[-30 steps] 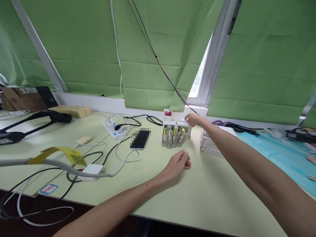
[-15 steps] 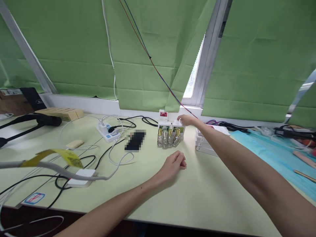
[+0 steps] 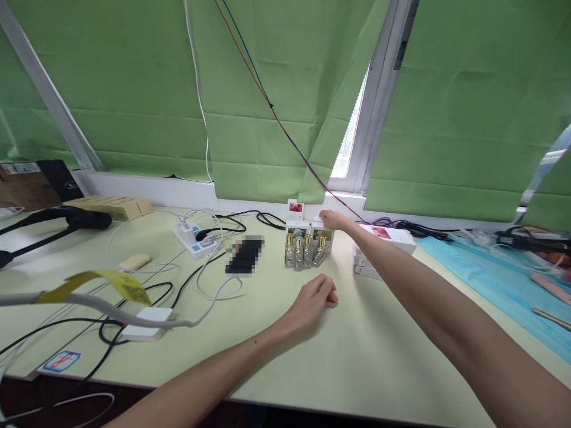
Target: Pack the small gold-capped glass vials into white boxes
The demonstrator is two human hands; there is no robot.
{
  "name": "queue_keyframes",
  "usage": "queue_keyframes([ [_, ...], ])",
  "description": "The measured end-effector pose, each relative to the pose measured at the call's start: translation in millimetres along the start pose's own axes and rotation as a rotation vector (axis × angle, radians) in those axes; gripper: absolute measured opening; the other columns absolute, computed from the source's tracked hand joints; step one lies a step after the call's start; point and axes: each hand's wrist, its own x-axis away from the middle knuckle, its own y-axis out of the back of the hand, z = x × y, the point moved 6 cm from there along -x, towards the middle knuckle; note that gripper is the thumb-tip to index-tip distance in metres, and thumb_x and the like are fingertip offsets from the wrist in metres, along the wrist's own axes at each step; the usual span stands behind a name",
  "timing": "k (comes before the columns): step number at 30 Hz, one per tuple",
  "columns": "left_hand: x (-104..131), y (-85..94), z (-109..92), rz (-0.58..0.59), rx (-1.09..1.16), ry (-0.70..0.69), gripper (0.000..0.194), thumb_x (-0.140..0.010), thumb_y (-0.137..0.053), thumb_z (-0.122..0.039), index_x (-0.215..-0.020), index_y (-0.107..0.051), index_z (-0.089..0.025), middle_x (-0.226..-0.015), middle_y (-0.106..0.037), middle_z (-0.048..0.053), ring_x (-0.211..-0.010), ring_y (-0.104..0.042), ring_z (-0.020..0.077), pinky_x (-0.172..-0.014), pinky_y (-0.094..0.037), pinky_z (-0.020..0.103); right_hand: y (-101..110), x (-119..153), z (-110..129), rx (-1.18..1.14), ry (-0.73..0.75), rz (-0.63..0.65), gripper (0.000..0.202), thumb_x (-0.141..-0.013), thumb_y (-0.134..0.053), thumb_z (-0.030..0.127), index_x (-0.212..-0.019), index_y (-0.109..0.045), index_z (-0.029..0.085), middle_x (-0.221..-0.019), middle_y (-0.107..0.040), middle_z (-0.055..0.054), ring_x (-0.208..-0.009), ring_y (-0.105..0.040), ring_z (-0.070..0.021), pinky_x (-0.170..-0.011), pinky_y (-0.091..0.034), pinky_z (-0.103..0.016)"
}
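Observation:
My left hand [image 3: 314, 298] rests on the pale table with its fingers curled closed and nothing visible in them. Farther back, my right hand [image 3: 332, 219] reaches over the small white boxes, its fingers closed at a white piece [image 3: 317, 220] on top of the right box [image 3: 329, 233]. Several small glass bottles [image 3: 298, 252] with gold caps stand in a row in front of these boxes; the rightmost one [image 3: 319, 251] leans. A small white box with a red picture [image 3: 295, 208] sits on top at the back left.
White boxes [image 3: 388, 236] are stacked right of the bottles, partly behind my right forearm. A power strip [image 3: 194, 239], a dark blurred object [image 3: 244, 256], a white adapter [image 3: 148, 324] and loose cables lie left. Blue sheeting [image 3: 495, 285] covers the right side.
My right hand has shifted slightly left and lower, and its forearm has dropped, showing more of the stacked boxes' top. My left hand has hardly moved.

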Motion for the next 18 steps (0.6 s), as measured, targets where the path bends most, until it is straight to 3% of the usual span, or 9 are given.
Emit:
queue_keyframes([
  [5,0,-0.5,0,0.000,-0.009,-0.008,0.037,-0.091,-0.052,-0.054,-0.081,-0.054,-0.018,-0.081,-0.060,0.004,-0.083,-0.061,0.0184,-0.087,-0.052,0.037,3,4,7,-0.030,-0.057,-0.029,0.032,-0.100,-0.057,0.038,-0.124,-0.062,0.019,-0.128,-0.063,-0.011,-0.109,-0.064,-0.0227,-0.092,-0.055,-0.042],
  [9,-2,-0.2,3,0.000,-0.005,-0.011,0.037,-0.091,-0.052,-0.054,-0.081,-0.054,-0.018,-0.080,-0.060,0.004,-0.082,-0.061,0.0181,-0.085,-0.053,0.037,0,3,12,-0.058,-0.165,-0.053,0.044,-0.100,-0.047,0.050,-0.115,-0.068,0.015,-0.120,-0.068,-0.018,-0.112,-0.065,-0.0295,-0.089,-0.054,-0.037],
  [13,-3,0.1,6,0.008,-0.013,-0.020,0.038,-0.092,-0.051,-0.055,-0.082,-0.054,-0.018,-0.081,-0.061,0.004,-0.083,-0.061,0.0185,-0.085,-0.053,0.038,0,1,13,-0.073,-0.279,-0.091,0.042,-0.093,-0.056,0.047,-0.113,-0.067,0.012,-0.113,-0.069,-0.021,-0.107,-0.068,-0.0315,-0.081,-0.055,-0.036],
  [18,-2,-0.1,5,0.010,-0.007,-0.023,0.038,-0.092,-0.050,-0.055,-0.083,-0.055,-0.019,-0.081,-0.060,0.004,-0.082,-0.060,0.0183,-0.086,-0.052,0.039,5,2,13,-0.083,-0.312,-0.132,0.038,-0.089,-0.061,0.042,-0.111,-0.065,0.011,-0.114,-0.066,-0.023,-0.103,-0.068,-0.0293,-0.078,-0.056,-0.033],
])
